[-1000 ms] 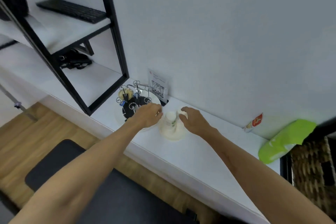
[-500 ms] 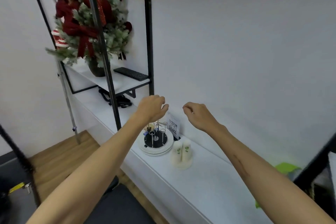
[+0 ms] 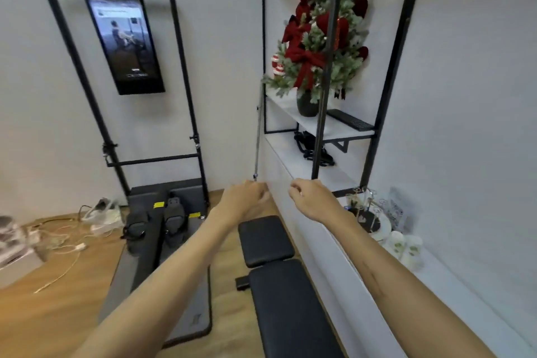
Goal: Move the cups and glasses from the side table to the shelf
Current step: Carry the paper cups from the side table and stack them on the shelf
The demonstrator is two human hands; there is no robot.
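Two big pieces of gym gear are seen on the wood floor: a black-framed rowing machine (image 3: 162,221) with a lit screen (image 3: 123,42) hung on its frame, and a black padded bench (image 3: 279,276) beside the long white counter (image 3: 453,293). A black-framed shelf (image 3: 325,125) is mounted above the counter's far end, with a small decorated Christmas tree (image 3: 318,38) and a black keyboard (image 3: 350,120) set on it. Both arms are held out over the bench and the counter edge; the left hand (image 3: 245,197) and right hand (image 3: 311,197) are loosely curled, nothing gripped. The white cups (image 3: 404,245) are sat together on the counter, well right of the hands, just beside a round tray (image 3: 382,231) of glassware, kinda blurry.
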